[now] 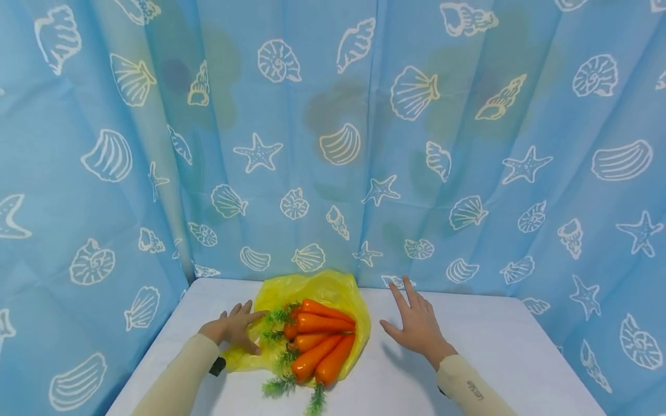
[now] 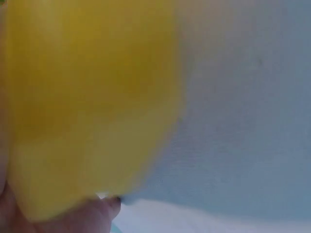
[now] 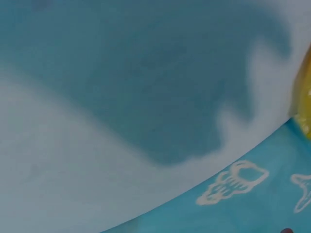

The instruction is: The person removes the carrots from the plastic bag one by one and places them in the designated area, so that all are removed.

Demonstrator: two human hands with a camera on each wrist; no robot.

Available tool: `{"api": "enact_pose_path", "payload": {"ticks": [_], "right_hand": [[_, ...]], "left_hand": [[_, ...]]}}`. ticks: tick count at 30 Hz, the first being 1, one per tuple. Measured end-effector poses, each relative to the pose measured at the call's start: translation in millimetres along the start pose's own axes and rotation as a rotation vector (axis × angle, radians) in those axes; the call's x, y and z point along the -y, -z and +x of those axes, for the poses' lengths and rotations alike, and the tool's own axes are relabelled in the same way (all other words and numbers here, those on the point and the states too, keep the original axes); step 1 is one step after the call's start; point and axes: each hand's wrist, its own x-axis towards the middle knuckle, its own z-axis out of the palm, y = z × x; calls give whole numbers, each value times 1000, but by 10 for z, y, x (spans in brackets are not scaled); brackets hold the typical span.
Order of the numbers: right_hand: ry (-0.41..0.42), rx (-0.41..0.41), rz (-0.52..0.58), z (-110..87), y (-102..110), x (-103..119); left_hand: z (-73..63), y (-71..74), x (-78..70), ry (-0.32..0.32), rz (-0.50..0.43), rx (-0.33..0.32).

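Several shiny orange carrots (image 1: pixel 322 323) with feathery green tops lie bunched on a yellow plastic bag (image 1: pixel 314 283). Their tips point to the right and back. At the bag's left side is my left hand (image 1: pixel 234 328), thumb and index finger spread apart, next to the green tops. In the left wrist view the yellow plastic (image 2: pixel 97 73) fills the left part, blurred, with a fingertip (image 2: pixel 92 216) showing at its lower edge. Right of the bag, my right hand (image 1: pixel 416 326) hovers over the table with spread fingers and holds nothing; its shadow falls on the tabletop.
A white table (image 1: pixel 499 346) carries the bag and carrots. Behind it and along both sides hangs a blue curtain (image 1: pixel 333 190) printed with white shells and starfish. The bag's back edge lies close to the curtain.
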Motion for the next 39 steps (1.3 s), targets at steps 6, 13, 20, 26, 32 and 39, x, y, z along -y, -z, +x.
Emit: {"api": "enact_pose_path", "payload": {"ticks": [6, 13, 20, 26, 32, 39], "right_hand": [[98, -29, 59, 67, -15, 271], [113, 112, 201, 116, -131, 628], [153, 179, 222, 165, -250, 838], [218, 187, 227, 183, -352, 960], [239, 197, 305, 196, -427, 1103], [213, 217, 354, 225, -498, 1253]], "left_hand": [[-16, -18, 18, -22, 0, 28], [-88, -13, 153, -63, -1, 55], [-78, -17, 119, -48, -15, 61], [-64, -34, 111, -48, 1, 47], [-77, -10, 100, -70, -26, 63], [-86, -5, 116, -72, -27, 57]]}}
